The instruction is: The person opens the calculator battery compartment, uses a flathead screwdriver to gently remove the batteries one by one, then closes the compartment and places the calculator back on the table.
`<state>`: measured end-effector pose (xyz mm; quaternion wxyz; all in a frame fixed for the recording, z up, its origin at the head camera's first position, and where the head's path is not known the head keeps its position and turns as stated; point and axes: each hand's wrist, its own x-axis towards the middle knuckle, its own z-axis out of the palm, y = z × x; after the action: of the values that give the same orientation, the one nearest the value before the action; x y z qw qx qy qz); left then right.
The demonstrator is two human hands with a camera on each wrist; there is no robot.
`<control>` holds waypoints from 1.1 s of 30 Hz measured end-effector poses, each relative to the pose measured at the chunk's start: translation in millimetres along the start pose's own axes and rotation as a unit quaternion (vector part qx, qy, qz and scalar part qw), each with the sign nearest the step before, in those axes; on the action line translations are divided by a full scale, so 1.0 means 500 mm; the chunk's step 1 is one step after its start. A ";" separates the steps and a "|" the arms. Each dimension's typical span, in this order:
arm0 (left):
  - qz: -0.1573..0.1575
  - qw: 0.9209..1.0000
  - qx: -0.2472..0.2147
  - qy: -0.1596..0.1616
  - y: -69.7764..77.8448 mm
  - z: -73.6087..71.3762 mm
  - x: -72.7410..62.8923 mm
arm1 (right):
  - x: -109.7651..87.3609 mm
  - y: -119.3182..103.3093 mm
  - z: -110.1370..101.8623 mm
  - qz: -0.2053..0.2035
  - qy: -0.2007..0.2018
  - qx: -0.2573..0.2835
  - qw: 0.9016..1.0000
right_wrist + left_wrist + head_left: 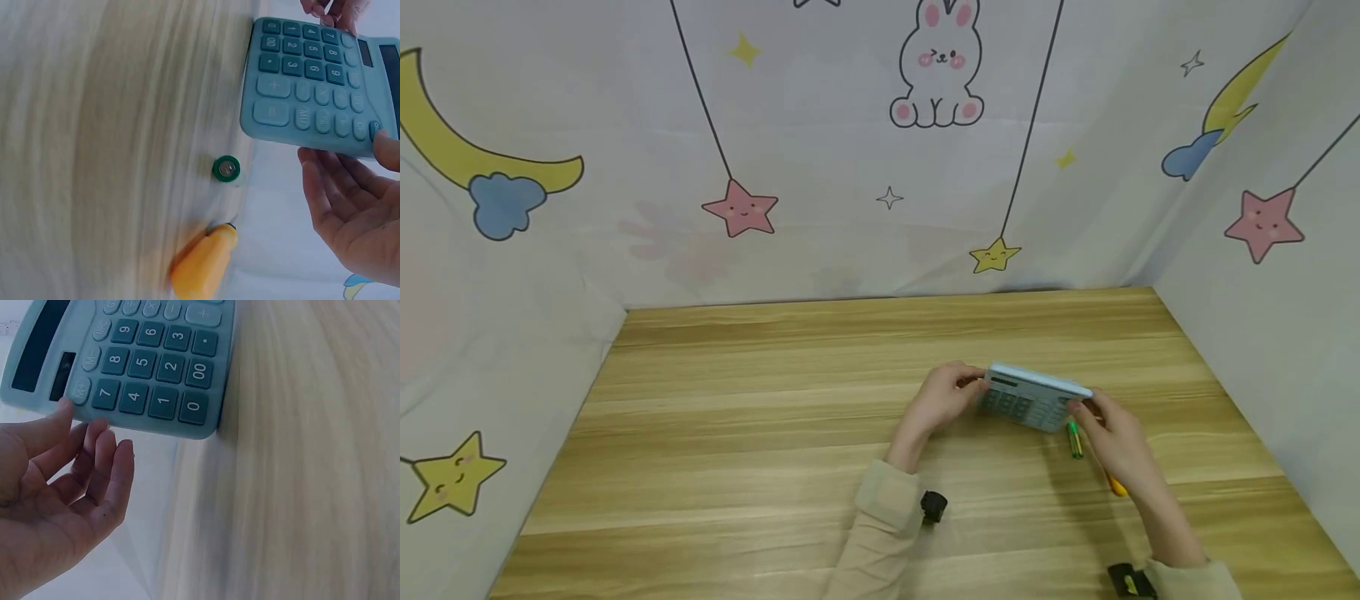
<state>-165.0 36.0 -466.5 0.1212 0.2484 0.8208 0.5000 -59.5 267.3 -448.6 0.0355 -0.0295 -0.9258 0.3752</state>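
A light blue calculator (1032, 402) with darker teal number keys is held between my two hands, tilted with its keys facing me. At its left edge my left hand (942, 397) pinches it, thumb (55, 425) by the M+ key. My right hand (1116, 437) grips the opposite edge, with the thumb on the key side and fingers behind. A green battery (1075, 440) lies on the table beside the right hand. Close to that hand is an orange tapered object (205, 265) with a dark tip; in the head view the hand partly covers it.
The wood-grain table (737, 433) is bordered by white cloth walls (827, 167) printed with stars, moons and a rabbit. Black straps or devices (933, 507) sit by both wrists, near the beige sleeves (880, 533).
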 end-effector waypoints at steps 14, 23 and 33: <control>-0.029 0.998 0.030 0.051 -0.002 0.032 0.005 | 0.021 -0.009 0.040 0.114 0.054 0.082 0.989; -0.025 0.996 0.044 0.074 -0.009 0.039 0.010 | 0.026 -0.020 0.066 0.142 0.000 0.078 0.987; -0.105 0.993 0.000 0.060 -0.005 0.056 0.016 | 0.029 -0.026 0.087 0.116 -0.029 0.108 0.987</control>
<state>-160.0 60.6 -481.3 0.1233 0.1302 0.8480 0.4988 -78.2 229.1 -470.1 -0.0320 -0.1220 -0.8708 0.4752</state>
